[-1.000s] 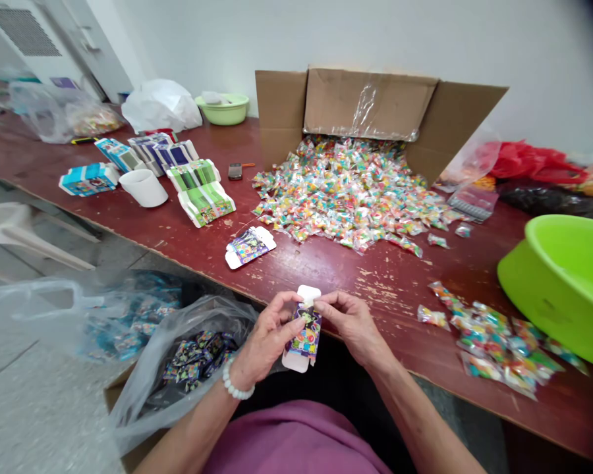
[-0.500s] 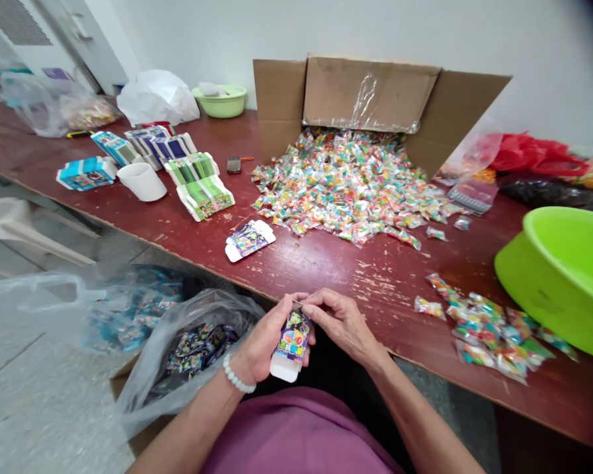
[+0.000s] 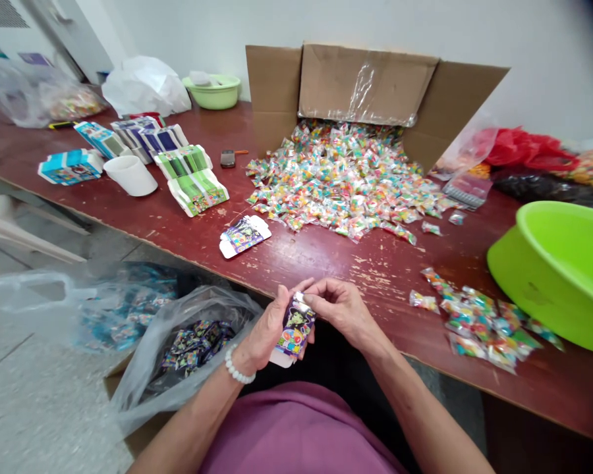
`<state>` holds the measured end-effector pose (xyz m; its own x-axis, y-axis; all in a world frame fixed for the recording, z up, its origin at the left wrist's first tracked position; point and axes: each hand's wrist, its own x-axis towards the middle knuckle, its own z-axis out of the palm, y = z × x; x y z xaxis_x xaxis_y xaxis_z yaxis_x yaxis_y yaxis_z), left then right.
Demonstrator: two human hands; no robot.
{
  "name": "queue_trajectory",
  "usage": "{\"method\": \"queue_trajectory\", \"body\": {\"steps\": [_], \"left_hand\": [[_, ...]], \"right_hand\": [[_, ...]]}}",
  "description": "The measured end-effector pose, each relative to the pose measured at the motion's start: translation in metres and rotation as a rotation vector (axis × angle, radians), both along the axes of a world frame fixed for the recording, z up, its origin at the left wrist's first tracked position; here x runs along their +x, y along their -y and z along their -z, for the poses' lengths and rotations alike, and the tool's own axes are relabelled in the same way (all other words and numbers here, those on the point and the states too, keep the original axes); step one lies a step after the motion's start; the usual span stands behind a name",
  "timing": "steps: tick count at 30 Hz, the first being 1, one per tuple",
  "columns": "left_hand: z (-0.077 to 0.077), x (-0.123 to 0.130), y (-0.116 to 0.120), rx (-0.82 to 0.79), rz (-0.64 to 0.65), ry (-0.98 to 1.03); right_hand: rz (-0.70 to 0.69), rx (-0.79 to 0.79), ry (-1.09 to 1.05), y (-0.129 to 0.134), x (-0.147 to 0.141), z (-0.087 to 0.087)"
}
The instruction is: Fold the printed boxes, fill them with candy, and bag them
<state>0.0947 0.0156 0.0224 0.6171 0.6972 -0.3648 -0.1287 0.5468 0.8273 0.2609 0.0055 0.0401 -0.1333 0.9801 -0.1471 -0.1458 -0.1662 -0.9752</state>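
Observation:
A small purple candy box with a green cartoon figure lies across my left hand, whose fingers wrap round its back and side. At its top end, the thumb and fingers of my right hand pinch a white end flap. The bottom flap hangs out, pale and unfolded, below my left palm. On the table ahead rests a flattened purple box of the same print. Beyond it, a large heap of wrapped candies spills from a cardboard box on its side.
A lime-green basin stands at the right beside a small pile of wrapped candies. Bundled flat boxes and a white tape roll are at the left. Below the table edge, a plastic-lined carton holds several filled purple boxes.
The box in my left hand has tilted slightly, and a white flap now shows at its top under my right fingers. The whole view has shifted a little.

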Motion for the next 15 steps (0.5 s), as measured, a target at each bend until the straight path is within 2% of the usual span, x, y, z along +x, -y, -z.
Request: {"method": "queue_trajectory", "body": {"steps": [5,8,10,12,15], "left_hand": [[0.001,-0.001,0.0,0.043,-0.034,-0.083],[0.003,0.002,-0.001,0.032,-0.115,-0.116],[0.006,0.005,-0.001,0.017,-0.174,-0.096],[0.01,0.008,0.002,-0.002,-0.217,-0.056],[0.017,0.009,0.016,-0.089,-0.212,-0.003]], "right_hand": [[-0.109,0.118,0.042,0.009,0.0,0.0],[-0.11,0.202,0.176,0.015,-0.001,0.008],[-0.115,0.233,0.265,0.009,0.005,0.016],[-0.05,0.279,0.41,-0.012,0.023,0.024],[0.316,0.412,0.782,-0.067,0.069,0.034]]}}
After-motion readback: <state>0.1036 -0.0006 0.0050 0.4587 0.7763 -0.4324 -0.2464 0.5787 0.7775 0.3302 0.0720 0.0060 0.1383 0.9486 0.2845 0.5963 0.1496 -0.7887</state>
